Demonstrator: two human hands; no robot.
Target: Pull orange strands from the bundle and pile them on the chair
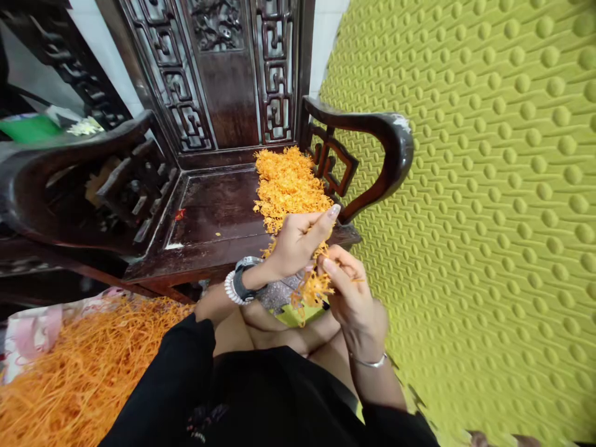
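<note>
- The work looked best done gently: pinch few strands at a time, pull apart slowly, keep the clump over the lap.
- The left hand was nearly closed, thumb and fingers pinching the tangled bunch of thin orange strands.
- The right hand, just beside and below, gripped the same bunch, fingers curled.
- Beyond both hands, a heap of loose orange strands lay on the dark carved wooden chair seat.
</note>
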